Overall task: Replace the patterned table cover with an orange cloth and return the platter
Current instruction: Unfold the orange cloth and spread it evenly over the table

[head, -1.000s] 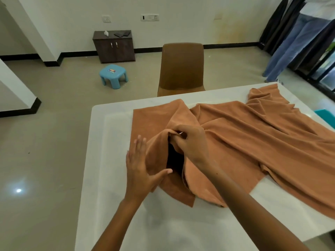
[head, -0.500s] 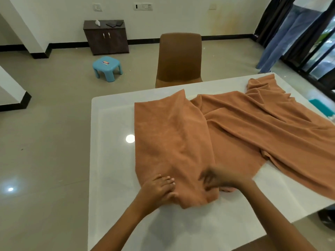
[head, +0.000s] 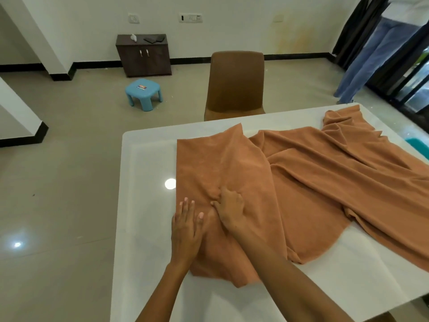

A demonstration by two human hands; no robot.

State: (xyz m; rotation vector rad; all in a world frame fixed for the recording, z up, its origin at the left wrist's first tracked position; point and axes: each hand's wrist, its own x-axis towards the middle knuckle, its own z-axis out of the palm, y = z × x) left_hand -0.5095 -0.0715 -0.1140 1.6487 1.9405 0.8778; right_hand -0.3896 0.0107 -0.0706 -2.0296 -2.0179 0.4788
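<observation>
orange cloth half spread, both hands on its left panel

the biggest risk i see from here is the orange cloth [head: 301,189] dragging instead of unfolding. it lies bunched and folded across the white table [head: 144,205], with its right part running off the frame edge, so a pull on the gathered spot could slide the whole sheet left and leave the right end hanging unevenly or slipping toward the floor. a second risk is that the ridge running between the left panel and the rest stays trapped under a layer and sets as a crease once the platter goes back on top. i see neither the platter nor the patterned cover, so i judge the platter's return is some way off.

my left hand [head: 185,228] lies flat, palm down, at the left edge of the near panel, fingers straight and close together, thumb angled toward the other hand; it seems to pin the fabric. my right hand [head: 229,208] sits just beside it, a little farther in, with fingers curled into the cloth and bunching a small pucker under the knuckles. both forearms come in from the near edge, the right one crossing over the near corner of the cloth.

beyond the far edge stands a brown chair [head: 236,82], with a blue stool [head: 144,92] and a dark cabinet [head: 144,54] farther left.
</observation>
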